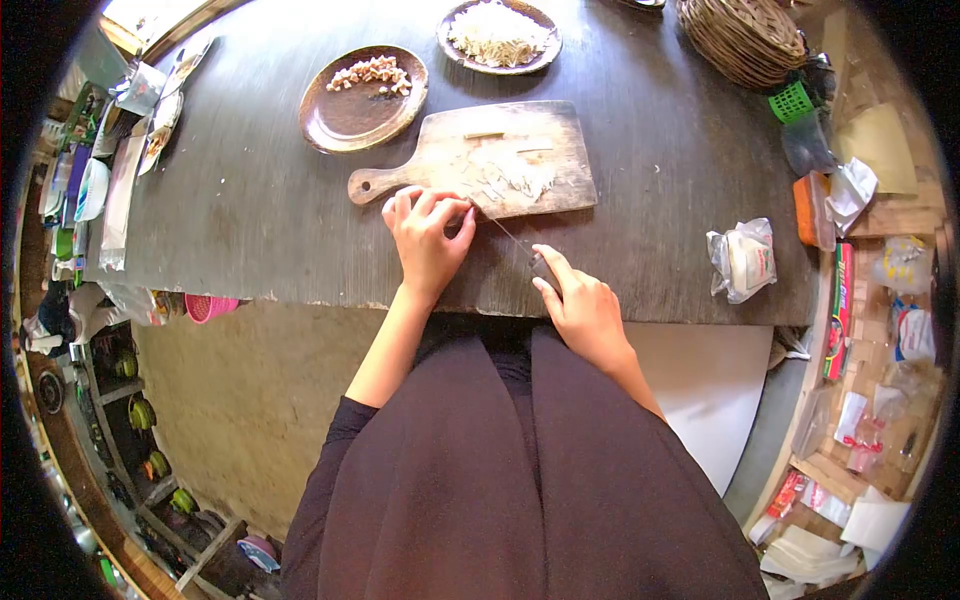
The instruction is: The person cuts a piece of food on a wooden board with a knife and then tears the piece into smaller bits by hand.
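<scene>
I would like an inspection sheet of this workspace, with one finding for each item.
Surface: dark table, a few pale specks on it.
Job's things: cutting board with pale cut pieces; beyond it, brown plate with small chunks and another plate with pale shreds.
Clutter: plastic-wrapped pack near the right edge; woven baskets at far right.
Hands: right hand holds knife; left hand at the board's near edge, its hold unclear.
Cables: nothing seen.
Surroundings: papers and packets at right; crowded shelving at left.
</scene>
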`<move>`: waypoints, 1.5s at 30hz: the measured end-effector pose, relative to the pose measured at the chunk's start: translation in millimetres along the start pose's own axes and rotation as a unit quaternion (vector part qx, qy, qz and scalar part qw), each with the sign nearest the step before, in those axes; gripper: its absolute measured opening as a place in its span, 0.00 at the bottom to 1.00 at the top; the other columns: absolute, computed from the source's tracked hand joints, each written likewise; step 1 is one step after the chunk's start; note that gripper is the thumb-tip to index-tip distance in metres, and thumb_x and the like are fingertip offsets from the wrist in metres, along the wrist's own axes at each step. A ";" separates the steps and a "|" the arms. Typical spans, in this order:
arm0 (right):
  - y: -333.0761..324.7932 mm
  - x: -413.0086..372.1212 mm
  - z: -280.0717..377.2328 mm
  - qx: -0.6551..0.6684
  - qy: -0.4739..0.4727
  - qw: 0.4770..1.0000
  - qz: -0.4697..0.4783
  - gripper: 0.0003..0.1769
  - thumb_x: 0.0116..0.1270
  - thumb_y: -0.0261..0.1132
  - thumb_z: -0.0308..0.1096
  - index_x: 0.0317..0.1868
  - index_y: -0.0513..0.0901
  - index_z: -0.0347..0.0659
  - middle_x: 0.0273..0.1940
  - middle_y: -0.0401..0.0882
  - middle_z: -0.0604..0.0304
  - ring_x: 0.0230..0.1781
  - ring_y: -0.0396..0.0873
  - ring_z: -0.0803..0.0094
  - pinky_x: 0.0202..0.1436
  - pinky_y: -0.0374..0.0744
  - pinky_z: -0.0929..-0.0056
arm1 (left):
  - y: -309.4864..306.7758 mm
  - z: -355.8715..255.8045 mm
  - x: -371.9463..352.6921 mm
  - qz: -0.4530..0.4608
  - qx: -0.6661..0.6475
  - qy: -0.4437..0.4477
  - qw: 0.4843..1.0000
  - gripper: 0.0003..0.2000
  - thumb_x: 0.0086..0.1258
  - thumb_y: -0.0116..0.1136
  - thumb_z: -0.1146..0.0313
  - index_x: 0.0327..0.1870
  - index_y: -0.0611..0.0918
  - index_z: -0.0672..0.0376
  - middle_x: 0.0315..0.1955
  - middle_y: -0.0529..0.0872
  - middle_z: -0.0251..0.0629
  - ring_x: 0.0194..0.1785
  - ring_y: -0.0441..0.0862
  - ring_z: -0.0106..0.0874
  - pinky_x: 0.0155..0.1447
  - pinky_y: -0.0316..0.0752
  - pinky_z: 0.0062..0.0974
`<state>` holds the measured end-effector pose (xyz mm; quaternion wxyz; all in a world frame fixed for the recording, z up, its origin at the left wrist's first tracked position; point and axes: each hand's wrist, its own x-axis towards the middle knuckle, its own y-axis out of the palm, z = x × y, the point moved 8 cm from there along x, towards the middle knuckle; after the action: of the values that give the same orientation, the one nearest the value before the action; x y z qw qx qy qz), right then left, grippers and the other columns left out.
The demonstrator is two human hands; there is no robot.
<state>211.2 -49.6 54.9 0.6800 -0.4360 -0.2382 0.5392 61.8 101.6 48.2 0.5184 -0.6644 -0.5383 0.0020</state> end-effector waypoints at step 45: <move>-0.4 2.6 -0.1 0.019 0.008 1.000 0.015 0.25 0.77 0.60 0.46 0.71 0.74 0.55 0.37 0.87 0.43 0.38 0.86 0.42 0.41 0.83 0.46 | 1.3 1.9 -0.5 0.002 0.001 -0.004 1.000 0.05 0.59 0.75 0.65 0.33 0.88 0.47 0.42 0.88 0.21 0.55 0.77 0.36 0.65 0.62 0.41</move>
<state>212.3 -47.1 54.8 0.6822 -0.4309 -0.2157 0.5498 61.4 102.7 46.1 0.5171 -0.6652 -0.5386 0.0061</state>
